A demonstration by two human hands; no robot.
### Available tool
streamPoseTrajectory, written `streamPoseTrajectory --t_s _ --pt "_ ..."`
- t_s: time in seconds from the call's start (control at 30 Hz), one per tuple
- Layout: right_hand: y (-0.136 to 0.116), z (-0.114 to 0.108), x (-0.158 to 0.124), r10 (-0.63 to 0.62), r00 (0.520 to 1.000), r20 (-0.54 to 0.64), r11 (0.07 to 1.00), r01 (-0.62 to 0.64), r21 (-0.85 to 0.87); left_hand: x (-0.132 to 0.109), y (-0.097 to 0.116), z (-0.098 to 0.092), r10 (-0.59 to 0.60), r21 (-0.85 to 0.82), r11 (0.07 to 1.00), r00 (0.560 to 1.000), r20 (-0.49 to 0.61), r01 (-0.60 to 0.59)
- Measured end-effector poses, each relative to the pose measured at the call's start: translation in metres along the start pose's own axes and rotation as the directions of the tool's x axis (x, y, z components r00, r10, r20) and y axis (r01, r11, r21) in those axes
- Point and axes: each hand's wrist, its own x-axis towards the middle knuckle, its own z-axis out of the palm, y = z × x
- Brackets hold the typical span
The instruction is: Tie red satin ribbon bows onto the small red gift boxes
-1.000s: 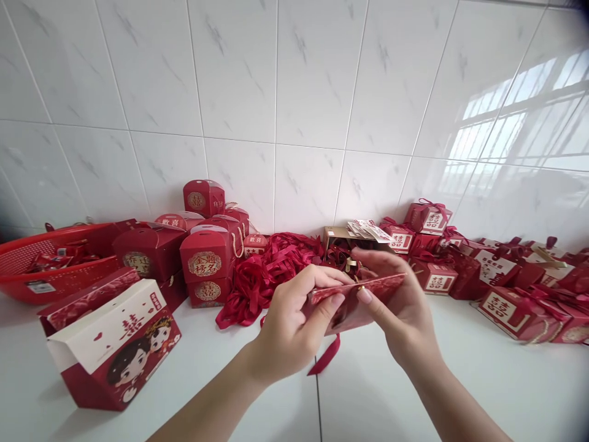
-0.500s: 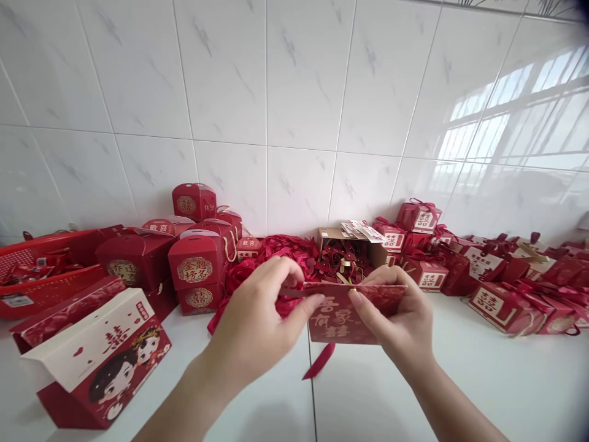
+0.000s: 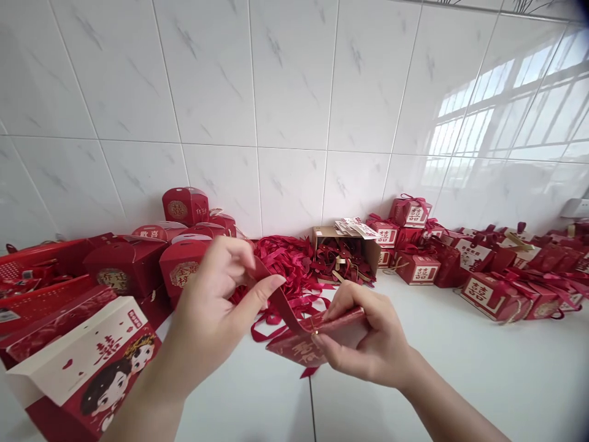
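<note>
My right hand [image 3: 368,337] pinches a small red gift bag [image 3: 301,350] with gold lettering by its top edge, thumb in front and fingers behind. The bag is tilted above the white table. A small gold fastener shows by my right thumb. From there a dark red strap [image 3: 284,309] runs up to my left hand [image 3: 230,301], whose thumb and fingers are closed on its upper end. Below the bag, a red ribbon end [image 3: 309,372] shows near the seam of the table.
Behind my hands lie a heap of red ribbons [image 3: 288,264] and a cardboard box [image 3: 322,236] of straps. Red gift boxes [image 3: 186,205] stack at left, beside a red basket [image 3: 46,255] and a printed carton [image 3: 105,362]. More boxes [image 3: 490,294] stand at right.
My left hand has moved left and up, drawing the strap out from the bag's top. The bag has tilted and shifted lower left with my right hand. The view has turned slightly.
</note>
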Motion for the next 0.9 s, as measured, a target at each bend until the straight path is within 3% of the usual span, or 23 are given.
streamPoseTrajectory --t_s 0.1,0.33,0.57,0.73,0.9 --pt "-0.003 -0.001 0.001 0.043 0.999 0.004 0.997 -0.044 0.061 0.002 -0.005 0.001 0.036 0.161 0.986 0.994 0.105 -0.052" --pt "-0.005 -0.005 -0.001 0.112 0.994 0.015 0.991 -0.113 0.071 -0.001 -0.005 -0.004 0.085 -0.036 0.996 0.929 0.360 -0.078" --pt "-0.001 -0.004 -0.002 0.041 0.999 0.011 0.999 -0.041 0.028 -0.005 -0.002 0.005 0.171 0.204 0.948 0.931 0.323 -0.245" --pt "0.000 -0.006 -0.001 -0.012 0.998 -0.056 0.999 0.010 -0.039 -0.006 -0.001 0.016 0.139 -0.055 0.990 0.950 0.279 -0.128" --pt "-0.001 -0.007 0.001 -0.016 0.996 -0.092 0.999 0.011 -0.050 -0.005 -0.002 0.024 0.061 -0.121 0.992 0.980 0.190 -0.038"
